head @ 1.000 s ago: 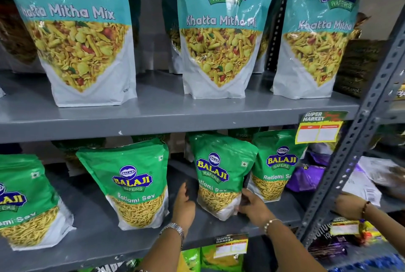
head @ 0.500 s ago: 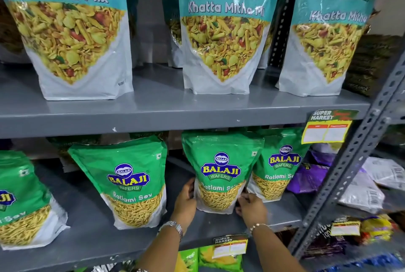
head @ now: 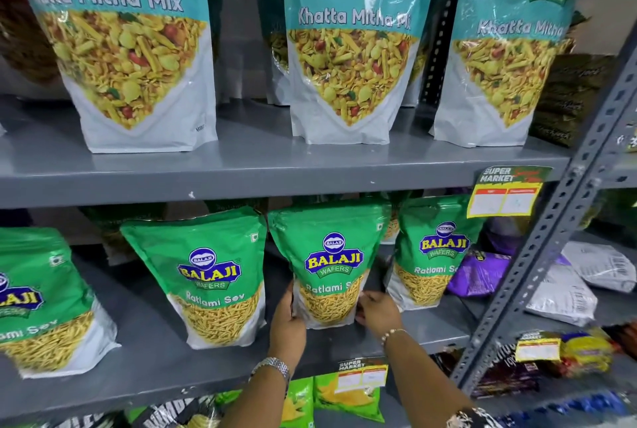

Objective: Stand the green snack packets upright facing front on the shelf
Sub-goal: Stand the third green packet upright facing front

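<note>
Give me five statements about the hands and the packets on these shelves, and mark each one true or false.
1. Both hands grip the same green packet, the left hand at its lower left edge and the right hand at its lower right. True.
2. The held packet lies flat on its back. False: it stands upright, its front label facing out.
3. The upper shelf carries teal Khatta Mitha Mix packets. True.
4. The left wrist is bare. False: it wears a metal watch.
5. The green packets read Khatta Mitha Mix. False: they read Ratlami Sev.
</note>
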`<state>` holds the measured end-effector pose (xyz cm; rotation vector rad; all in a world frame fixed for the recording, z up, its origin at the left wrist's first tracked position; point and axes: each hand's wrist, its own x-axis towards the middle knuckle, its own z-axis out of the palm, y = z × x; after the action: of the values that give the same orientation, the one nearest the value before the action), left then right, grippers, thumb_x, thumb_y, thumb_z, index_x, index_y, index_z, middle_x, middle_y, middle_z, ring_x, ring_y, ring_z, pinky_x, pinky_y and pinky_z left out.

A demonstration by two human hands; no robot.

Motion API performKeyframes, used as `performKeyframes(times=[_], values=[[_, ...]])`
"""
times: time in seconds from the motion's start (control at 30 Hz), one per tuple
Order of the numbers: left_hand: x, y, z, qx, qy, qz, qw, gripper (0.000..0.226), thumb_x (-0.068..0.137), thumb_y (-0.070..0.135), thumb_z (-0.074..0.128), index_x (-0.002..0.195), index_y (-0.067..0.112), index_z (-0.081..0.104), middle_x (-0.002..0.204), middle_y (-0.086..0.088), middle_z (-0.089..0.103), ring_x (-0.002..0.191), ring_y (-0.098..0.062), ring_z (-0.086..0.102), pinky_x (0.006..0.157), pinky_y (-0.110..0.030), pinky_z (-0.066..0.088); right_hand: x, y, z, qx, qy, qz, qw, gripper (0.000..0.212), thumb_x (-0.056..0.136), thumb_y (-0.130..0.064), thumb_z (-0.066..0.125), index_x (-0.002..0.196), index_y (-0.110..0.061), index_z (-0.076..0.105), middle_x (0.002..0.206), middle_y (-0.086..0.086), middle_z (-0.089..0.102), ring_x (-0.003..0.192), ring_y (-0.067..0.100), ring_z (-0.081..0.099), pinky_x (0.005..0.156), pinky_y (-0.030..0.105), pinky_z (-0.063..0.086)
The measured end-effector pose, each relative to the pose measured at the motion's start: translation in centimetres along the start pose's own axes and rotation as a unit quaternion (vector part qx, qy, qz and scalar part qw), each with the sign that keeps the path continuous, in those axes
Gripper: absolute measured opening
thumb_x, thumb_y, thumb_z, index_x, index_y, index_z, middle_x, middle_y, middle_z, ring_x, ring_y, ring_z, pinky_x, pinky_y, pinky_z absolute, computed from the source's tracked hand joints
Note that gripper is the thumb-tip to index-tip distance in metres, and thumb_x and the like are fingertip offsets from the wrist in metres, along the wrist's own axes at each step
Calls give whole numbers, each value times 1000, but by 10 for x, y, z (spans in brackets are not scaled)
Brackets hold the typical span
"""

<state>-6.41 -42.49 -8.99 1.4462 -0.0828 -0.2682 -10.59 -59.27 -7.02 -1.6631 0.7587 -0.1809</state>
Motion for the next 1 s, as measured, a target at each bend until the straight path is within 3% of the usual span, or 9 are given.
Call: performKeyframes(times=[0.17, 0.33, 0.43, 0.57, 0.7, 0.9, 1.0], values=[[-5, 4, 2, 22, 12, -2, 1000, 63, 87, -14, 39, 140, 21, 42, 141, -8, 51, 127, -24, 49, 107, -47, 43, -3, 6, 3, 0, 13, -8, 1000, 26, 95, -14, 48, 89, -3, 70, 79, 18, 66, 64, 26, 61, 85, 49, 58], [-9, 10, 3, 26, -3, -2, 1000, 63, 88, -15, 39, 142, 18, 39, 144, -10, 48, 127, -24, 48, 102, -37, 44, -1, 8, 6, -14, 33, -11, 999, 29, 94, -15, 49, 98, 4, 70, 95, 29, 71, 92, 44, 67, 90, 56, 53], [-4, 16, 3, 56, -1, -17, 998, 66, 88, -15, 37, 143, 20, 37, 145, -9, 46, 130, -24, 45, 97, -31, 41, 0, 6, 6, -8, 28, -11, 1000, 29, 95, -18, 50, 105, 1, 69, 99, 28, 71, 91, 41, 67, 89, 54, 55], [-1, 17, 4, 69, -16, -24, 997, 62, 90, -10, 40, 142, 23, 38, 143, -7, 49, 129, -23, 48, 105, -38, 43, 1, 9, 5, -25, 32, -14, 999, 29, 94, -17, 49, 74, -5, 66, 82, 25, 69, 84, 41, 66, 91, 57, 52], [-3, 16, 6, 72, -13, -28, 997, 56, 91, -1, 46, 140, 27, 42, 141, -7, 53, 125, -23, 52, 106, -46, 44, 2, 7, 2, -26, 39, -10, 999, 40, 95, -16, 48, 57, -10, 57, 76, 21, 65, 79, 38, 64, 90, 58, 52], [-4, 17, 5, 67, -21, -29, 997, 54, 93, 4, 47, 141, 27, 40, 140, -7, 52, 111, -15, 52, 98, -34, 45, -1, 0, -3, -37, 37, -1, 999, 43, 95, -19, 50, 53, -13, 54, 74, 20, 65, 79, 37, 65, 89, 56, 54], [-4, 20, 8, 62, -15, -31, 997, 54, 94, 2, 45, 142, 26, 39, 140, -5, 52, 113, -14, 51, 97, -32, 44, -2, -3, -4, -20, 25, 12, 999, 41, 95, -18, 49, 55, -11, 55, 77, 19, 65, 76, 32, 62, 88, 54, 55]])
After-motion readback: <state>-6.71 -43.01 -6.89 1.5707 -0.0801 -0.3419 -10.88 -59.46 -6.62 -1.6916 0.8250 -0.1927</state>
